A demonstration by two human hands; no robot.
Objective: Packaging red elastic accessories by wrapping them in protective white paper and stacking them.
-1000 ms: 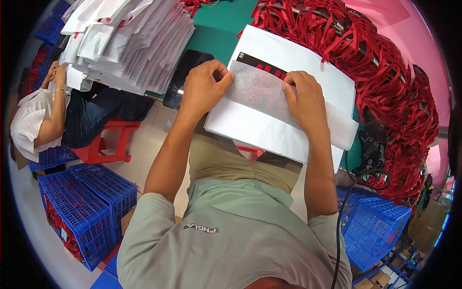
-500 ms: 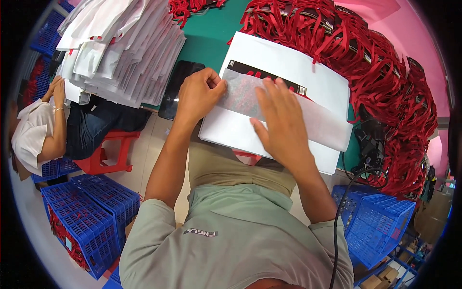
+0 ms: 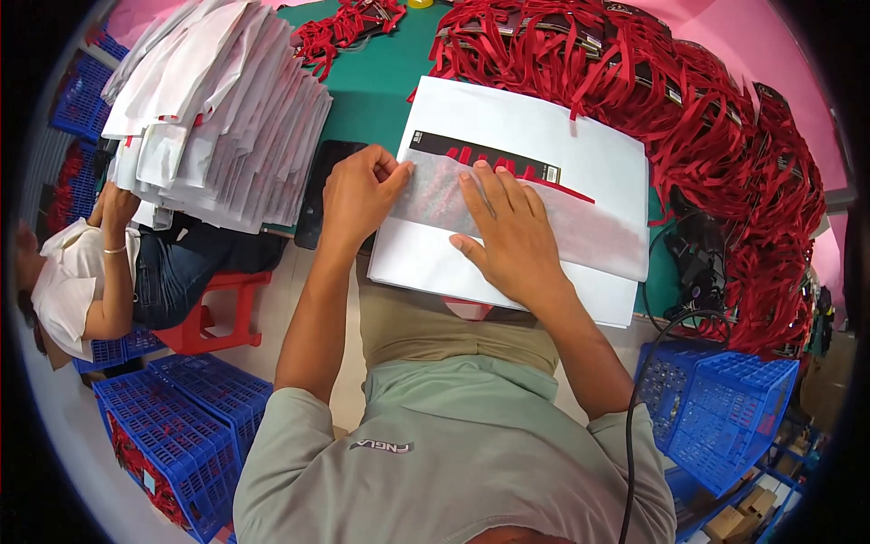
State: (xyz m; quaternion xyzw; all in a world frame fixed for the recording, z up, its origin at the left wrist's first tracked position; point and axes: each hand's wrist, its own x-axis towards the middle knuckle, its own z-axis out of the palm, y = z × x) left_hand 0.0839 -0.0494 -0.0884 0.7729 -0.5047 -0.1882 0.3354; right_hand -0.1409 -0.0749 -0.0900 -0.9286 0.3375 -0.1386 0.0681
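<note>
A stack of large white paper sheets (image 3: 517, 116) lies on the green table in front of me. On it rests a black card (image 3: 433, 142) with red ribbon loops along it and a red strip sticking out to the right. Thin translucent white tissue paper (image 3: 594, 231) covers the card's lower part, and red shows faintly through it. My left hand (image 3: 362, 195) is closed, thumb and forefinger pinching the tissue paper's left edge beside the card. My right hand (image 3: 512, 231) lies flat on the tissue, fingers stretched, fingertips near the red loops.
Tall white wrapped packets (image 3: 217, 118) are piled at the left, beside a black tablet (image 3: 317, 186). Black cards with red ribbons (image 3: 625, 77) heap along the back and right. A black cable (image 3: 639, 390) hangs at right. Blue crates (image 3: 177, 435) flank me; another person (image 3: 86, 281) sits left.
My right hand has drawn back slightly toward me over the tissue, uncovering more of the red loops. My left hand keeps its pinch at the edge. The whole view has shifted a little.
</note>
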